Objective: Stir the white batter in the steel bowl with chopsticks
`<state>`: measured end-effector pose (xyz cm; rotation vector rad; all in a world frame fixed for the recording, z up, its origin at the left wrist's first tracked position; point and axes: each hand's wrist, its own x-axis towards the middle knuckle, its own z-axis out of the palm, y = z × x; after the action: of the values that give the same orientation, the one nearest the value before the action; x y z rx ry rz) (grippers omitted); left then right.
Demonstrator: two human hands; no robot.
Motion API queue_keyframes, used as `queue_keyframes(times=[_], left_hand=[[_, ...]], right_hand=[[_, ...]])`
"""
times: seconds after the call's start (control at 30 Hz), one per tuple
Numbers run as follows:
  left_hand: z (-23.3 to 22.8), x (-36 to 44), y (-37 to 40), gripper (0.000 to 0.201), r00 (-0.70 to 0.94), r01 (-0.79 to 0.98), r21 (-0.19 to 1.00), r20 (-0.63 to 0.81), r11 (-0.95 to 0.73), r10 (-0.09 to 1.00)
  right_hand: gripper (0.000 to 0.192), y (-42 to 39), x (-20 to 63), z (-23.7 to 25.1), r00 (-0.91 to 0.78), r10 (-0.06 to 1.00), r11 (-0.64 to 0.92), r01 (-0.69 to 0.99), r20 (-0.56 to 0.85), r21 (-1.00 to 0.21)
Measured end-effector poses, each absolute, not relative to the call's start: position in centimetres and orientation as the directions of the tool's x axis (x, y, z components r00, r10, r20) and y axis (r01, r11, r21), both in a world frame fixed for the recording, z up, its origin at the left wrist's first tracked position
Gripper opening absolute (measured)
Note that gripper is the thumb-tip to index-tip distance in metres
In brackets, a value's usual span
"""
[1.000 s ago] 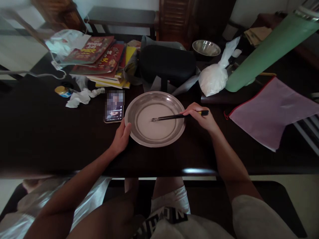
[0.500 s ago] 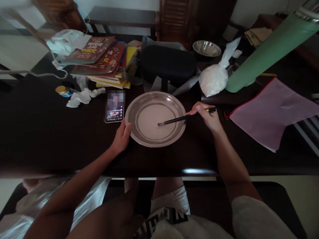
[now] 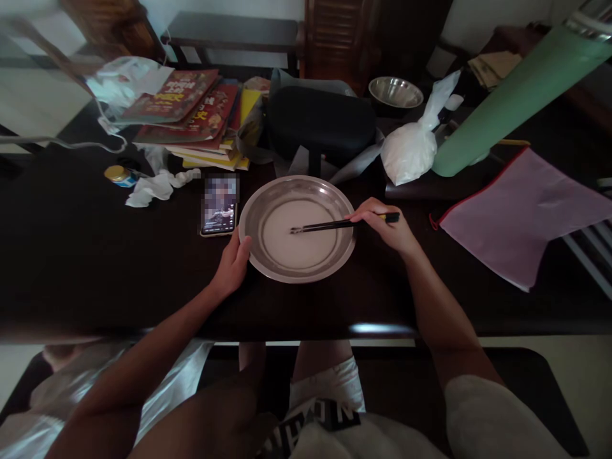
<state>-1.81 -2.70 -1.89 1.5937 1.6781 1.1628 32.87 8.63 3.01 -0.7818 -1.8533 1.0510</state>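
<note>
A wide steel bowl (image 3: 249,252) rests on the dark table, with a pale, whitish layer (image 3: 301,252) covering its bottom. My left hand (image 3: 233,264) grips the bowl's left rim, thumb over the edge and fingers hidden below. In my right hand (image 3: 385,223) is a pair of black chopsticks (image 3: 329,225), held close together and pointing left. Their tips, smeared with something white, reach the middle of the whitish layer. A lit phone (image 3: 220,207) lies just left of the bowl.
Behind the bowl are a black case (image 3: 320,121), a tied bag of white powder (image 3: 410,150) and another steel bowl (image 3: 396,93). Books (image 3: 191,115), crumpled tissue (image 3: 152,189) and a small jar (image 3: 120,175) lie left. A green cylinder (image 3: 516,102) and pink mesh pouch (image 3: 521,217) occupy the right.
My right hand has moved left and slightly up, carrying the chopsticks' tips left across the bowl. My left hand keeps its hold on the rim.
</note>
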Motion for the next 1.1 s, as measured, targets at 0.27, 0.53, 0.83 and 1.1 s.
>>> queue_keyframes(times=[0.27, 0.53, 0.83, 1.1], left_hand=[[-1.71, -1.78, -2.72, 0.076, -0.13, 0.516, 0.853, 0.17, -0.08, 0.977], [-1.45, -1.59, -2.8, 0.077, -0.146, 0.491, 0.87, 0.143, -0.054, 0.979], [-1.78, -1.7, -2.76, 0.076, -0.154, 0.476, 0.877, 0.148, -0.058, 0.977], [-1.66, -1.73, -2.74, 0.077, -0.149, 0.476, 0.877, 0.147, -0.059, 0.978]], right_hand=[[0.031, 8.61, 32.85, 2.96, -0.452, 0.825, 0.419, 0.085, 0.34, -0.904], [0.032, 8.6, 32.98, 2.92, -0.407, 0.846, 0.407, 0.074, 0.345, -0.911], [0.036, 8.65, 32.94, 3.04, -0.386, 0.862, 0.39, 0.088, 0.33, -0.916], [0.034, 8.65, 33.04, 3.08, -0.352, 0.847, 0.456, 0.099, 0.397, -0.885]])
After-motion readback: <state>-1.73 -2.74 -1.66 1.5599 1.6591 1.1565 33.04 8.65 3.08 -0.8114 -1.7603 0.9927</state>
